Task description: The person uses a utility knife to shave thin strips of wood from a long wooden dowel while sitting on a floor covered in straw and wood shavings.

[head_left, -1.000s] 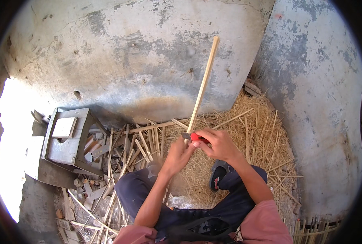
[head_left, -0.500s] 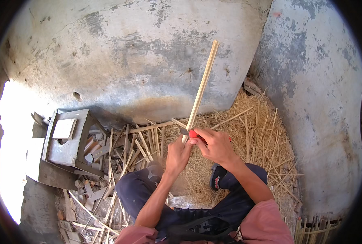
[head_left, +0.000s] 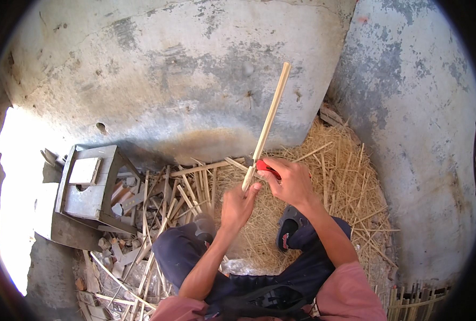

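Note:
A long pale wooden strip (head_left: 273,109) rises from my left hand, leaning slightly to the right, its top end in front of the wall. My left hand (head_left: 238,206) grips its lower end with the thumb along the side. In my right hand (head_left: 290,183) is a red-handled knife (head_left: 268,167), fingers wrapped round the handle. The short dark blade lies against the strip a little above my left hand. Where the blade meets the wood, the detail is too small to tell how deep it sits.
Straw and thin shavings (head_left: 350,198) cover the floor ahead and right. Loose wooden strips (head_left: 187,192) and rubble lie to the left, beside an old wooden box (head_left: 91,184). A worn plaster wall (head_left: 168,80) stands in front; another wall (head_left: 409,134) rises on the right.
My right hand and the knife have moved up along the strip, away from my left hand. The left hand and the strip have dropped slightly.

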Action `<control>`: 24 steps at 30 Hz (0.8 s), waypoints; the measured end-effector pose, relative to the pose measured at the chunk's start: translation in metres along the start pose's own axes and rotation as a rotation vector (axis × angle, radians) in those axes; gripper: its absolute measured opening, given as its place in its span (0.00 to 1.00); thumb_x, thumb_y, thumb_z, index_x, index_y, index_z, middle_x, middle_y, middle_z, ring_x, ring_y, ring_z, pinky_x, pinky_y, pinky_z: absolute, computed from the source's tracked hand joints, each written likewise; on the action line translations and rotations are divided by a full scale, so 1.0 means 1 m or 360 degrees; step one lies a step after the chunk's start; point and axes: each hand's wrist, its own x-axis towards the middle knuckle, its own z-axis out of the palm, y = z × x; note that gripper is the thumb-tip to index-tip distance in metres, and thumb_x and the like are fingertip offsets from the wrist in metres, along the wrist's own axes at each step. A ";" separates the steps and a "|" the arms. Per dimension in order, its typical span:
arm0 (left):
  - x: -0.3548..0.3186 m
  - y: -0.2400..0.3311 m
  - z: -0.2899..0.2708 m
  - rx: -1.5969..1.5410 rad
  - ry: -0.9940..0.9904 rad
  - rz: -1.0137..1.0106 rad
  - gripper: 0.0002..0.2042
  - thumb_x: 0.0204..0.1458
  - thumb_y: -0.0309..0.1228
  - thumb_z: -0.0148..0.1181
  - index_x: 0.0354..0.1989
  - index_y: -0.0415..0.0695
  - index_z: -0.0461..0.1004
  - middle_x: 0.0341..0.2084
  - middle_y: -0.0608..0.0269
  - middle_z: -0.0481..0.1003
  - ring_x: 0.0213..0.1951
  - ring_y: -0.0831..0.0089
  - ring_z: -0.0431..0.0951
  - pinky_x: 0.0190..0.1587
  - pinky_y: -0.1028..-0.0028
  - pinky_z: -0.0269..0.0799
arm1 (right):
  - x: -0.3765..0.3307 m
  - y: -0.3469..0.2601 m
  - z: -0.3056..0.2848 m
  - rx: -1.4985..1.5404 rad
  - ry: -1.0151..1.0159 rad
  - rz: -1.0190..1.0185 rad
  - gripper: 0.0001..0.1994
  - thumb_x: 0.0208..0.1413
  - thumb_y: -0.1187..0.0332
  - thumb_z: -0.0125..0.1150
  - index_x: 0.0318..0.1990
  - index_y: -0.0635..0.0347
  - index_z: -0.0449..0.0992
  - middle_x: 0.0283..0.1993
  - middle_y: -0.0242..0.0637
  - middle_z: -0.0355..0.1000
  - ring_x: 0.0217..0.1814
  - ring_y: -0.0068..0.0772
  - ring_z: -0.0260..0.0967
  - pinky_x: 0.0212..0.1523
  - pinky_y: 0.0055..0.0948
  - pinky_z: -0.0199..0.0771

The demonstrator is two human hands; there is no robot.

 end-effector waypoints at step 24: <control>-0.002 -0.008 0.011 0.0027 -0.0010 0.0155 0.31 0.73 0.51 0.52 0.28 0.31 0.74 0.13 0.56 0.62 0.18 0.69 0.63 0.23 0.58 0.60 | 0.165 0.206 -0.162 -0.0489 0.0947 0.0518 0.23 0.68 0.50 0.60 0.57 0.58 0.83 0.44 0.48 0.85 0.45 0.45 0.83 0.49 0.40 0.79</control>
